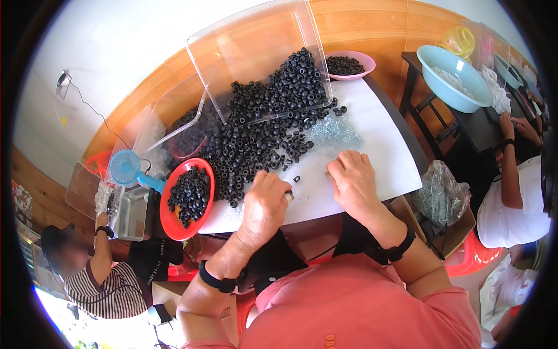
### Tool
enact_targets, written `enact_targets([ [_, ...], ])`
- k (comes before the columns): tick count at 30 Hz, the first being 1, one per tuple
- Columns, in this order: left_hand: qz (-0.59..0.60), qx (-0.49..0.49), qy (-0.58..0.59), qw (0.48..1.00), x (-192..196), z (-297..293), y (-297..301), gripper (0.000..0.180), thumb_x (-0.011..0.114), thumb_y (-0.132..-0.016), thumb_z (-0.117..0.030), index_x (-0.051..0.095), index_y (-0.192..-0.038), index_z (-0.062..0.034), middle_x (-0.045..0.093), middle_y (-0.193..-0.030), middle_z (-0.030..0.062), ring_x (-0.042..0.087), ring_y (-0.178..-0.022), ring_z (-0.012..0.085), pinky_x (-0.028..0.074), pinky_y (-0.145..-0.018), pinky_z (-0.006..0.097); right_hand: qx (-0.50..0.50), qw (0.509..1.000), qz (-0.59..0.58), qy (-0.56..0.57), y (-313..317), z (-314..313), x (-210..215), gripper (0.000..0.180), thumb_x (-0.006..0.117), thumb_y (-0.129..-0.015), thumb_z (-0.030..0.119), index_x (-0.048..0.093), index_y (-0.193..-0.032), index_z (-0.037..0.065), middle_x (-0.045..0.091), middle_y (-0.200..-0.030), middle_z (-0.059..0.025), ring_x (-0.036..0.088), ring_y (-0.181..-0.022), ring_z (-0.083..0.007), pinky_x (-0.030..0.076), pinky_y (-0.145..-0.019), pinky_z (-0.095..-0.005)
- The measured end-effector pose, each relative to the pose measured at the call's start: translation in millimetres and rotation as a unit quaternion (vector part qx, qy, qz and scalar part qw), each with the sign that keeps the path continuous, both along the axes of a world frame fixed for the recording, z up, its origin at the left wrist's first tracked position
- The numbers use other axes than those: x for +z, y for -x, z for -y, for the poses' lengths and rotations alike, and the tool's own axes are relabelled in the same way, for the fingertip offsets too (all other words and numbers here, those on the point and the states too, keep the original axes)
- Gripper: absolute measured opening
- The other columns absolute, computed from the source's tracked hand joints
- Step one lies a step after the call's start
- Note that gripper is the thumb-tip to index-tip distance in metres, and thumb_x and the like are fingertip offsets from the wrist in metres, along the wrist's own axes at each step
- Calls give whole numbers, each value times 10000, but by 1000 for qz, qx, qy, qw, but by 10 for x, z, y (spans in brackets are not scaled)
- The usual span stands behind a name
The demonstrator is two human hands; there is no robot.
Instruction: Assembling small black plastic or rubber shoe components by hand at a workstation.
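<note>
My left hand (263, 205) is closed at the near edge of the white tabletop (383, 157), with a small black part (288, 192) showing at its fingertips. Beside the part is something pale that I cannot make out. My right hand (353, 181) hovers over the table to the right, fingers curled and pinched; whatever is in them is hidden. Just beyond it lies a heap of tiny clear bluish pieces (336, 132). A big pile of small black ring-like parts (250, 139) spreads ahead of my hands, and one loose black part (297, 179) sits between them.
A clear plastic bin (256, 55) lies tipped, spilling black parts. Near left is a red bowl (167, 216) of black parts, beside a blue handheld fan (126, 167). A pink bowl (369, 61) stands behind. Co-workers sit left and right; a light-blue basin (444, 87) is on the right table.
</note>
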State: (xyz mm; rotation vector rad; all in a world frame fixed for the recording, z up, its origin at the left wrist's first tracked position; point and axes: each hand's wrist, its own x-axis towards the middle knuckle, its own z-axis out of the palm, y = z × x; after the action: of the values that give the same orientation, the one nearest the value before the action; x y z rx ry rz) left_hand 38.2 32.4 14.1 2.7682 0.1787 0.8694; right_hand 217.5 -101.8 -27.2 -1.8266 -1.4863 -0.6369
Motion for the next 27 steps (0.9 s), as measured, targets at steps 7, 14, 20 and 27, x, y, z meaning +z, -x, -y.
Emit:
enact_targets([
  [7, -6, 62, -51, 997, -155, 203, 74, 237, 644, -691, 74, 649, -912, -11, 559, -849, 113, 546, -823, 297, 484, -660, 388, 53, 998, -13, -41, -15, 27, 69, 145, 678, -706, 13, 569, -788, 64, 537, -856, -88, 551, -847, -277, 403, -725, -403],
  [14, 50, 60, 589, 804, -113, 276, 186, 174, 659, -898, -28, 682, -1055, 46, 667, -864, 69, 584, -710, 114, 457, -579, 255, 254, 898, -351, -76, 380, 94, 183, 135, 701, -830, -15, 585, -890, 17, 600, -823, -95, 630, -739, -220, 499, -651, -322],
  [20, 117, -3, 724, 680, -82, 463, 193, 204, 600, -952, -33, 645, -1116, 80, 687, -938, 126, 634, -755, 159, 497, -597, 280, 298, 867, -394, -64, 536, 0, 194, 124, 675, -857, -51, 577, -903, 11, 602, -820, -88, 650, -722, -200, 510, -632, -299],
  [27, 138, -23, 757, 638, -139, 445, 287, 181, 598, -942, -6, 656, -1095, 73, 687, -919, 101, 631, -782, 147, 500, -585, 261, 213, 974, -52, -58, 748, 51, 204, 240, 711, -801, 112, 616, -1014, 58, 559, -825, -79, 581, -742, -281, 450, -659, -397],
])
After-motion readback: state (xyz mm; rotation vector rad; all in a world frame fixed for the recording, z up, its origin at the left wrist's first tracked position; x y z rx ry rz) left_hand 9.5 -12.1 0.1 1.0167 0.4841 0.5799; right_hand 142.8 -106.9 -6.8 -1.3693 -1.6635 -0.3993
